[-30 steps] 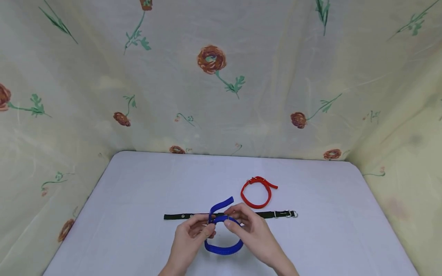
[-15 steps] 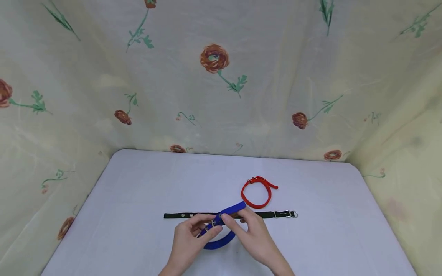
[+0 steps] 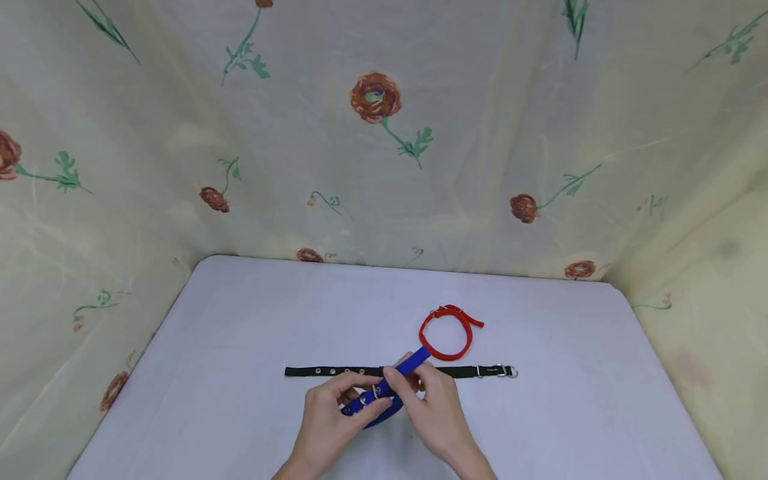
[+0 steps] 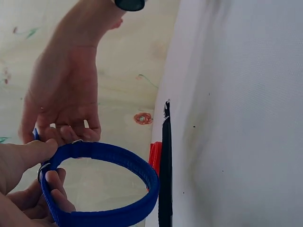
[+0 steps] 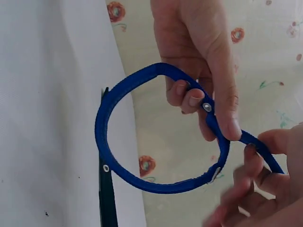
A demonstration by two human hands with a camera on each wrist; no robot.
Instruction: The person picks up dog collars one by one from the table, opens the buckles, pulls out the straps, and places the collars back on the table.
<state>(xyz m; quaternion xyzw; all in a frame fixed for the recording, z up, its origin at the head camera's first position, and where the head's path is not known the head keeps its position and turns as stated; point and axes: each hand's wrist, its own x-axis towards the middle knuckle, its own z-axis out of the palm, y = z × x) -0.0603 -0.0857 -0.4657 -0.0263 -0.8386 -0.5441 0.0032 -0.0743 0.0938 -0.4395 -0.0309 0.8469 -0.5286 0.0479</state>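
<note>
A blue collar (image 3: 414, 362) with metal eyelets and a buckle is bent into a loop and held up over the table. My left hand (image 3: 327, 413) pinches the strap near the buckle between thumb and fingers. My right hand (image 3: 435, 407) grips the collar's free end, which sticks out past its thumb. In the left wrist view the blue loop (image 4: 113, 153) hangs wide and round, with the metal ring beside my left fingers. The right wrist view shows an eyelet (image 5: 207, 107) by my left fingertips, while my right fingers (image 5: 274, 141) pinch the tail.
Beyond my hands a black collar (image 3: 459, 372) lies stretched straight across the white table (image 3: 240, 320), its buckle to the right. Behind it rests a red collar (image 3: 447, 357), buckled into a ring. A flowered cloth (image 3: 456, 167) surrounds the table on the back and sides.
My right hand has shifted from the loop's side onto the free end. That end, upright before, now slants to the upper right, and the loop has turned to look narrower from above.
</note>
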